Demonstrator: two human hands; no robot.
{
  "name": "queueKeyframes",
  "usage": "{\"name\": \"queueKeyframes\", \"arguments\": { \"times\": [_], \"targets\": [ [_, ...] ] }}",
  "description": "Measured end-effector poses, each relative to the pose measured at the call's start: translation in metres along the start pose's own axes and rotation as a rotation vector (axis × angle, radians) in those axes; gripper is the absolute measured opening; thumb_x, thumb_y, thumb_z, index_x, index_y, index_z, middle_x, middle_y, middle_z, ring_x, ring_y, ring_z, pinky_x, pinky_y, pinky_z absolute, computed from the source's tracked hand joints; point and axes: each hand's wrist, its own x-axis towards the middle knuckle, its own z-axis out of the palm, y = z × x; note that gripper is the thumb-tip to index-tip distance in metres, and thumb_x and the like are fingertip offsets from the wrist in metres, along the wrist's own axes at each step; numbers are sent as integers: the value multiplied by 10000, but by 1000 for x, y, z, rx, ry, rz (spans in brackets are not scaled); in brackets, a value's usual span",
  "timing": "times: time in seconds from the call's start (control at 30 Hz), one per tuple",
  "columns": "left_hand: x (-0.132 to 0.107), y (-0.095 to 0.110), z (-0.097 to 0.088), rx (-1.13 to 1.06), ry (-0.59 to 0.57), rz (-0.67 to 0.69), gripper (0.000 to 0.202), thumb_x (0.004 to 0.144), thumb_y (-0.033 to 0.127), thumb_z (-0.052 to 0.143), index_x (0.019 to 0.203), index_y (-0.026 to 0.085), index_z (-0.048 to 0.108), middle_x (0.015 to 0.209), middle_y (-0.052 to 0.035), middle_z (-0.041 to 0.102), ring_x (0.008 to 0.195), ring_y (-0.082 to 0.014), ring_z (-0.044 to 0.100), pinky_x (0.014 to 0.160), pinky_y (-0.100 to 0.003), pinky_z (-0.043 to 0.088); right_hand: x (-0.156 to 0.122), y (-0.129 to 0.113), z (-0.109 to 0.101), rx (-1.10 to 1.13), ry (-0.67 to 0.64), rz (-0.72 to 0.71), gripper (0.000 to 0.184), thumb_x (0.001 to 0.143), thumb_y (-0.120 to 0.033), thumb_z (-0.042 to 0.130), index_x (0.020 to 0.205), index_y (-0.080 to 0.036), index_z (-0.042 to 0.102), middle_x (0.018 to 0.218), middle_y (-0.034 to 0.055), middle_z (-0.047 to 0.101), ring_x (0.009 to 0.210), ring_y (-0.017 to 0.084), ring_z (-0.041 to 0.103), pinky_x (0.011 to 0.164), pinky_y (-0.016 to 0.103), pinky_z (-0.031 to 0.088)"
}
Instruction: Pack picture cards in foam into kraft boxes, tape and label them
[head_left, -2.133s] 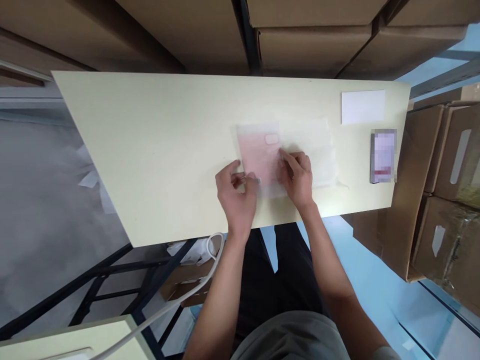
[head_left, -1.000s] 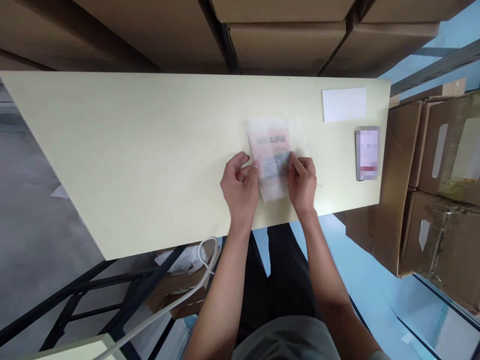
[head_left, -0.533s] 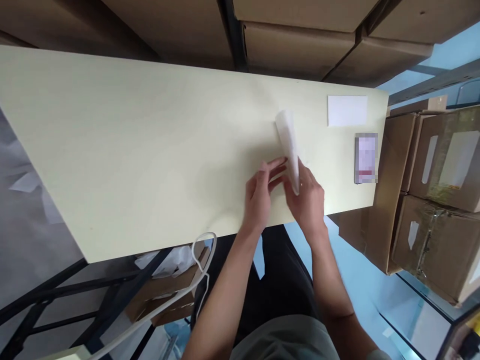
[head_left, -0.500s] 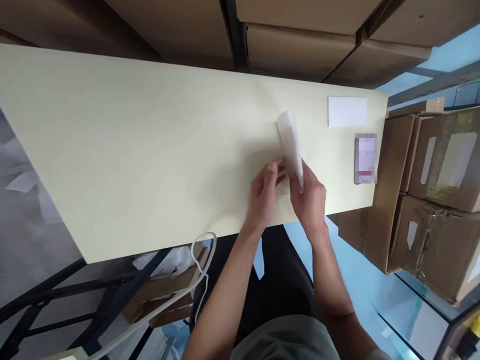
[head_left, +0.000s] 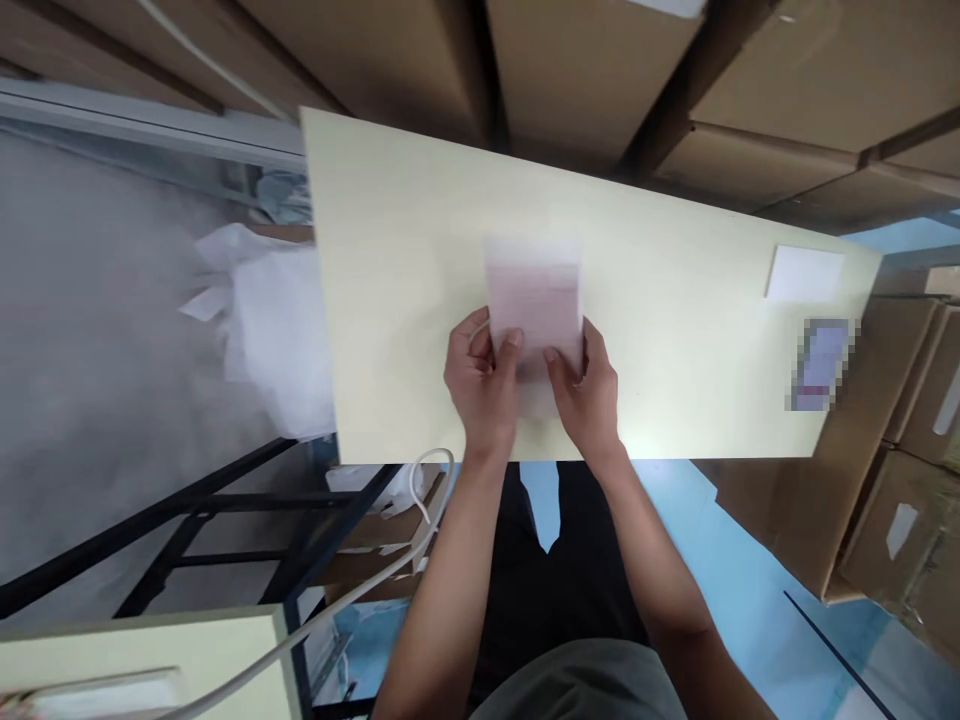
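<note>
A pinkish-white printed sheet of paper [head_left: 534,300], smeared by motion, is held upright-on over the pale table [head_left: 397,380]. My left hand [head_left: 484,375] grips its left edge, thumb pressed on the face and fingers curled behind. On the opposite edge, my right hand [head_left: 586,390] pinches it the same way. The print is too blurred to read. Some of the fingers are hidden behind the sheet.
To the right on the table lie a white card [head_left: 805,274] and a pixelated phone-shaped item [head_left: 821,365]. Cardboard boxes [head_left: 772,80] stand along the far edge. White sheeting [head_left: 274,320] lies beyond the left end. A white cable [head_left: 360,592] loops near the front edge.
The paper, earlier seen nearly edge-on in my right hand, now faces me. My left hand has closed on it. The view has shifted left along the table.
</note>
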Motion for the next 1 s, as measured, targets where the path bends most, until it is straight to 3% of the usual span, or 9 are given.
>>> {"name": "queueKeyframes", "arguments": {
  "times": [0.13, 0.23, 0.33, 0.5, 0.63, 0.8, 1.0],
  "targets": [
    [49, -7, -60, 46, 58, 162, 428, 1054, 539, 818, 1394, 336, 655, 1351, -51, 830, 1297, -268, 798, 1188, -513, 640, 19, -8, 74, -90, -50, -164, 720, 1216, -469, 488, 1858, -331, 193, 1497, 155, 725, 1265, 308, 764, 993, 491, 710],
    [80, -5, -91, 117, 66, 238, 341, 1099, 491, 767, 1393, 375, 637, 1328, -28, 813, 1261, -255, 795, 1193, -527, 634, 32, -16, 118, -230, -49, -250, 705, 1230, -444, 439, 1877, -323, 185, 1614, 169, 669, 1422, 344, 682, 1165, 570, 646],
    [96, 0, -103, 217, 76, 309, 332, 1153, 460, 666, 1463, 360, 600, 1378, -69, 771, 1310, -261, 760, 1182, -515, 630, 40, -19, 145, -383, 20, -279, 684, 1238, -445, 398, 1877, -271, 226, 1714, 184, 606, 1572, 367, 573, 1263, 620, 568],
    [100, -1, -90, 544, 159, 410, 395, 1181, 420, 540, 1508, 228, 650, 1482, -178, 705, 1462, -335, 648, 1307, -575, 480, 41, -19, 156, -601, 121, -276, 666, 1244, -417, 335, 1869, -196, 271, 1840, 197, 463, 1738, 350, 404, 1296, 612, 535],
    [98, -5, -78, 680, 206, 367, 501, 1204, 392, 405, 1569, 151, 648, 1495, -236, 668, 1475, -366, 610, 1313, -577, 428, 41, -20, 153, -662, 101, -246, 623, 1242, -383, 317, 1843, -225, 366, 1876, 180, 410, 1773, 348, 350, 1295, 620, 530],
    [99, -5, -77, 696, 162, 328, 489, 1204, 389, 395, 1550, 205, 688, 1500, -211, 660, 1447, -347, 608, 1296, -543, 448, 42, -23, 154, -671, 51, -196, 571, 1242, -379, 341, 1779, -273, 501, 1893, 155, 389, 1786, 358, 318, 1264, 625, 542],
    [104, -14, -76, 676, 202, 382, 451, 1191, 343, 411, 1488, 239, 733, 1469, -191, 660, 1371, -328, 639, 1278, -547, 476, 48, -25, 154, -691, -13, -183, 593, 1239, -342, 312, 1807, -241, 446, 1909, 159, 353, 1807, 337, 268, 1257, 598, 541]
  ]
}}
